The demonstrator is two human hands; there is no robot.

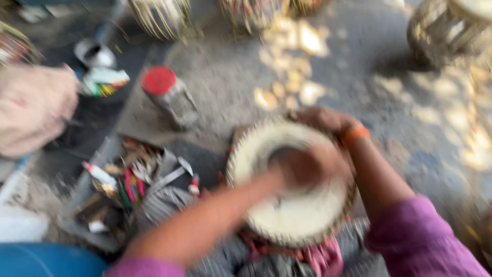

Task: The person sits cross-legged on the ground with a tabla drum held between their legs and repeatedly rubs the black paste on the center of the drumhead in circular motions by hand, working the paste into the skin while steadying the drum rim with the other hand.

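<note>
A small hand drum (294, 205) with a pale skin head is sitting upright in the person's lap, low and right of centre in the blurred head view, on grey ground (225, 82) dappled with sunlight. The left hand (302, 166) is pressing down on the dark round patch at the middle of the drumhead, fingers bunched together on the skin; motion blur is hiding whether anything is pinched under them. The right hand (323, 120), an orange band at its wrist, is curling over the drum's far rim, clasping the edge. To the left, an open tray of tools (102, 205) is lying just beside the drum, and a red-capped jar (169, 95) is standing beyond it.
</note>
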